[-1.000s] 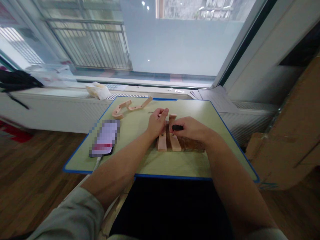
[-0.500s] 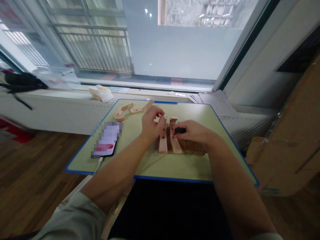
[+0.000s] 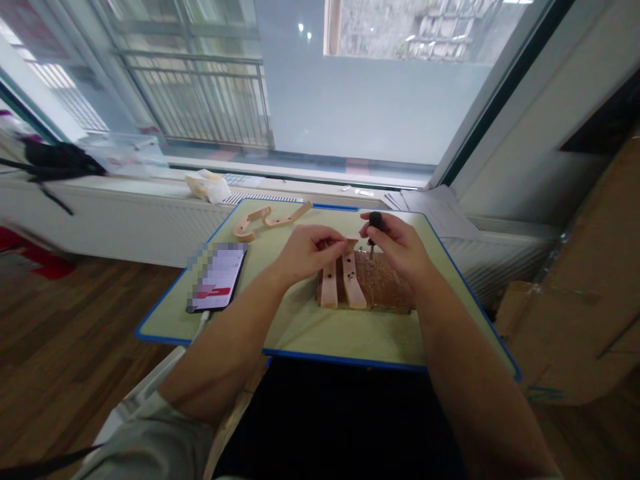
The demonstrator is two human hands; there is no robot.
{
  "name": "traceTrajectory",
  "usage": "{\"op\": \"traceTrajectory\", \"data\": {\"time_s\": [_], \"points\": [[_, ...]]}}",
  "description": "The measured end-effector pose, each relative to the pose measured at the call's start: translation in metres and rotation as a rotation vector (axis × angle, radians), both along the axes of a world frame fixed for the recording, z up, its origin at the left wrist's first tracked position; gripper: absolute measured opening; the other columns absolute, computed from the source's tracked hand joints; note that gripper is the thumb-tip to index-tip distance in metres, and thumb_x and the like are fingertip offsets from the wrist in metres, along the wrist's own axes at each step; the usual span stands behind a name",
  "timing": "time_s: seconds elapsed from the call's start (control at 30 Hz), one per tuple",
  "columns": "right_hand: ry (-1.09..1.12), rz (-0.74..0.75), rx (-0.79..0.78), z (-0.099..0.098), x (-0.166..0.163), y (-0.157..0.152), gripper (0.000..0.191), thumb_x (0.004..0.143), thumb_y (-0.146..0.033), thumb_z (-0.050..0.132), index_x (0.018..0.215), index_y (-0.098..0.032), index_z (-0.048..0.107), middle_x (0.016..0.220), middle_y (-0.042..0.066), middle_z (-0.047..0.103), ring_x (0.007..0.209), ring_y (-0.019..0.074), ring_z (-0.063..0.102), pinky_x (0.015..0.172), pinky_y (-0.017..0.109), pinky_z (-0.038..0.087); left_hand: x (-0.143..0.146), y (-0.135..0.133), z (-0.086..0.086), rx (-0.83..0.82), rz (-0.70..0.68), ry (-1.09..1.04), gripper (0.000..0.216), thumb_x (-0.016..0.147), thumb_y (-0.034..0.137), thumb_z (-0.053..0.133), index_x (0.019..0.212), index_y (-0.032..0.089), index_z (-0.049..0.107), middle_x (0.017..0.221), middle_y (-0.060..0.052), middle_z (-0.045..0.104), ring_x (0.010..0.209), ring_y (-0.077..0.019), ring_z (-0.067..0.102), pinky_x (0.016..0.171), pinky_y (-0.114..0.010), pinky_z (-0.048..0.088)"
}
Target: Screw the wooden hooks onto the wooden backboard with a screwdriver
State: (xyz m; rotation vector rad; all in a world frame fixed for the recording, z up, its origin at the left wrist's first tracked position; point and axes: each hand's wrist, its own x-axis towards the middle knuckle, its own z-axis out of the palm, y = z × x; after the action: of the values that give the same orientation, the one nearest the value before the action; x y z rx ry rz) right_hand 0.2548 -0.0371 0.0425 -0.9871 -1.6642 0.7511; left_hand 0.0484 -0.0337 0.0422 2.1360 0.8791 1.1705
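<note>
My right hand (image 3: pixel 400 245) grips a screwdriver (image 3: pixel 375 220) by its black handle. The metal shaft points down above the brown block, to the right of the wooden pieces. My left hand (image 3: pixel 313 252) is closed in a pinch, thumb and fingertips at the upper end of the right wooden piece (image 3: pixel 354 291); what lies between them is hidden. A second pale wooden piece (image 3: pixel 329 290) is beside it, its upper part covered by my left hand. Both rest on a brown block (image 3: pixel 390 290) that looks wrapped in clear film. Dark holes or screws dot the wood.
Two more curved wooden pieces (image 3: pixel 255 217) lie at the back left of the blue-edged table (image 3: pixel 300 333). A phone (image 3: pixel 220 273) with a white cable (image 3: pixel 204 325) is at the left. Behind stand a radiator and window; a large cardboard box (image 3: pixel 590 313) is at the right.
My right hand has lifted the screwdriver away from the right wooden piece and turned it upright, over the block. My left hand has shifted right, from the left wooden piece to the right one.
</note>
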Motion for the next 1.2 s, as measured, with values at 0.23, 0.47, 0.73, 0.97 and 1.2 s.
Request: {"op": "traceTrajectory", "data": {"time_s": [0.23,0.47,0.73,0.97,1.2], "points": [[0.157,0.045,-0.035,0.000,-0.007,-0.004,0.032,0.070,-0.039,0.075,0.097,-0.022,0.070,0.085,0.001,0.071,0.078,0.0140,0.064,0.076,0.032,0.052,0.018,-0.006,-0.012,0.000,0.116,-0.193,0.027,0.080,0.039,0.064,0.090,0.015,0.070,0.071,-0.004,0.068,0.057,-0.0100,0.058,0.054,-0.022,0.046],[0.216,0.125,-0.071,0.006,-0.013,-0.013,0.028,0.069,-0.036,0.076,0.092,-0.021,0.069,0.080,-0.001,0.069,0.075,0.0121,0.064,0.072,0.029,0.054,0.016,-0.004,-0.011,-0.019,0.152,-0.309,0.030,0.084,0.043,0.060,0.082,0.015,0.069,0.073,-0.003,0.069,0.064,-0.0111,0.061,0.060,-0.023,0.049],[0.185,0.127,-0.061,0.004,-0.015,-0.013,0.034,0.069,-0.042,0.075,0.096,-0.022,0.069,0.086,0.000,0.069,0.079,0.0133,0.064,0.077,0.031,0.053,0.020,-0.006,-0.016,0.009,0.130,-0.243,0.021,0.081,0.034,0.060,0.085,0.016,0.070,0.073,-0.003,0.069,0.063,-0.0123,0.059,0.060,-0.025,0.048],[0.223,0.149,-0.083,0.003,-0.016,-0.012,0.032,0.069,-0.039,0.077,0.095,-0.022,0.068,0.084,-0.001,0.068,0.077,0.0119,0.063,0.076,0.030,0.053,0.020,-0.004,-0.020,0.041,0.148,-0.200,0.017,0.074,0.020,0.052,0.081,0.017,0.067,0.072,-0.001,0.067,0.065,-0.0130,0.057,0.064,-0.026,0.046],[0.230,0.168,-0.096,0.003,-0.017,-0.010,0.035,0.067,-0.041,0.077,0.095,-0.021,0.067,0.083,0.000,0.068,0.077,0.0131,0.064,0.077,0.032,0.054,0.026,-0.009,-0.020,0.025,0.056,-0.170,0.013,0.072,0.023,0.054,0.080,0.015,0.061,0.066,0.002,0.058,0.056,-0.0100,0.049,0.054,-0.023,0.039]]}}
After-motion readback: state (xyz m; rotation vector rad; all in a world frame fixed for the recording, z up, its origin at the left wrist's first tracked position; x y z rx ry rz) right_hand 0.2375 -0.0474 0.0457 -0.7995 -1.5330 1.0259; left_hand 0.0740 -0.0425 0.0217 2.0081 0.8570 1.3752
